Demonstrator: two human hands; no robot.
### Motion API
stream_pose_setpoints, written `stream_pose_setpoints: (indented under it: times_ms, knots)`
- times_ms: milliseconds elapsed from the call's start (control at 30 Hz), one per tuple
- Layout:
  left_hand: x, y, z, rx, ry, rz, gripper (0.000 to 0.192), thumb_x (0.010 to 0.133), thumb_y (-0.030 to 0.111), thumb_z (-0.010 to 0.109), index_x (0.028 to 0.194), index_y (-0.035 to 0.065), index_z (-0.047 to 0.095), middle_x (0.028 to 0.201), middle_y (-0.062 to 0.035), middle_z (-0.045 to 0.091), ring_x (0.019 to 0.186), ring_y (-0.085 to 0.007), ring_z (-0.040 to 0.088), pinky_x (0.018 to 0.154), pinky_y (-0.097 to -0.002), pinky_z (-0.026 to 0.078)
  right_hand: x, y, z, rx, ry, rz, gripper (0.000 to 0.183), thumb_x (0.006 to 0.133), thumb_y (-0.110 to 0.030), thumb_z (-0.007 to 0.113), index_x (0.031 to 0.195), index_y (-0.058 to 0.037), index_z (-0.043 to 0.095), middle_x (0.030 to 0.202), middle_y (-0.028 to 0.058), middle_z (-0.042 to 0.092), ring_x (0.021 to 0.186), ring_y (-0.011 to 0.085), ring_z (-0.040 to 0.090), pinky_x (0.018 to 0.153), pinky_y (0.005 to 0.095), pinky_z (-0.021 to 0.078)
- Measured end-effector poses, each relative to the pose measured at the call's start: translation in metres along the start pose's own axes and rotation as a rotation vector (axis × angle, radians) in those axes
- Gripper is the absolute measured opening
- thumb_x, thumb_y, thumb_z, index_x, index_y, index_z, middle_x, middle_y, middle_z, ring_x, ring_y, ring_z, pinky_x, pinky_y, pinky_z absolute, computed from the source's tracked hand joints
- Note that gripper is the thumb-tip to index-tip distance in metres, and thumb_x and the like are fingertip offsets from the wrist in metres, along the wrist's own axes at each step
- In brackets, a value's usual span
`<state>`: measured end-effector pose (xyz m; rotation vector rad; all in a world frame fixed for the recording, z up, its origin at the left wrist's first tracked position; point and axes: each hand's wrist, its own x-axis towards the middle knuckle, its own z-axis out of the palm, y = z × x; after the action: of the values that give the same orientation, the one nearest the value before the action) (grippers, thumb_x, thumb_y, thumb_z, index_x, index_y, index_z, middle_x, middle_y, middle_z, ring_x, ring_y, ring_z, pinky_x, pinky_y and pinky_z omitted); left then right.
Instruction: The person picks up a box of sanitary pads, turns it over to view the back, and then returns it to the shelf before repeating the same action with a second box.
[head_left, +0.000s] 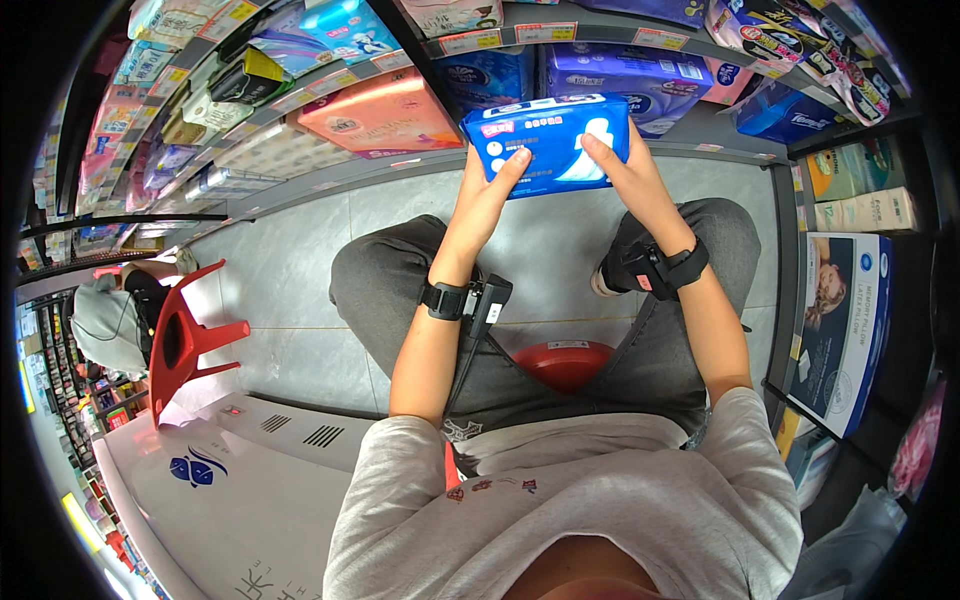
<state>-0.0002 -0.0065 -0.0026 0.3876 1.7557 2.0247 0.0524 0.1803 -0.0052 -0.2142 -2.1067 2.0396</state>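
A blue packet of sanitary pads (551, 161) is held up in front of the lower shelf, its printed face towards me. My left hand (487, 180) grips its left end, the thumb lying on the front. At the right end my right hand (630, 169) has its thumb over the white pad picture. The fingers behind the packet are hidden. Beyond it on the bottom shelf sit a purple tissue pack (626, 79) and a darker blue pack (480, 79). Each wrist wears a black strap with a small device.
Shelves of packaged paper goods curve round the front and left, with an orange pack (382, 112) on the lower shelf. A boxed pillow (840, 330) stands at the right. Grey floor tiles lie below. A red plastic stool (180, 337) and another person (112, 319) are at the far left.
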Motion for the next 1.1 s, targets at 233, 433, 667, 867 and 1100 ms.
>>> stream_pose_setpoints:
  times_ms: [233,433,667,867,1100]
  knots:
    - [-0.0026,0.0001,0.0005,0.032,0.048,0.023,0.049,0.089,0.031,0.055,0.125,0.0012,0.042,0.118,-0.0074,0.050,0.109,-0.0149,0.045,0.096,-0.0275,0.032,-0.0018,0.0003,0.0007,0.007,-0.089,0.051,0.058,0.085,-0.034,0.062,0.124,0.0007,0.037,0.113,0.0120,0.052,0.105,0.0174,0.051,0.089,0.0288,0.0413]
    - [-0.0030,-0.0001,-0.0016,0.038,0.044,0.007,0.049,0.089,0.032,0.055,0.125,0.0014,0.042,0.118,-0.0076,0.050,0.109,-0.0150,0.045,0.096,-0.0275,0.032,-0.0031,-0.0012,0.0018,-0.004,-0.107,0.044,0.059,0.085,-0.034,0.061,0.126,0.0006,0.035,0.115,0.0132,0.050,0.107,0.0190,0.049,0.090,0.0302,0.0404]
    - [-0.0028,0.0040,-0.0020,0.057,0.059,0.038,0.048,0.088,0.031,0.056,0.123,0.0009,0.043,0.115,-0.0079,0.052,0.107,-0.0152,0.047,0.095,-0.0272,0.033,-0.0027,-0.0002,0.0024,-0.027,-0.124,0.036,0.057,0.086,-0.033,0.060,0.125,0.0008,0.037,0.113,0.0130,0.052,0.105,0.0183,0.050,0.090,0.0293,0.0407]
    - [-0.0003,0.0036,-0.0017,0.040,0.025,0.018,0.045,0.085,0.025,0.061,0.120,0.0010,0.043,0.110,-0.0081,0.054,0.101,-0.0144,0.051,0.090,-0.0266,0.039,0.0007,-0.0012,-0.0011,0.055,-0.014,0.098,0.049,0.086,-0.035,0.059,0.118,0.0005,0.046,0.105,0.0108,0.057,0.097,0.0162,0.054,0.085,0.0275,0.0430]
    - [0.0010,0.0027,-0.0010,0.025,-0.025,-0.007,0.048,0.082,0.020,0.066,0.119,0.0003,0.043,0.108,-0.0090,0.056,0.097,-0.0142,0.054,0.085,-0.0268,0.044,0.0005,-0.0036,-0.0010,0.079,0.027,0.099,0.048,0.086,-0.034,0.060,0.116,0.0007,0.048,0.104,0.0095,0.057,0.094,0.0139,0.055,0.081,0.0252,0.0441]
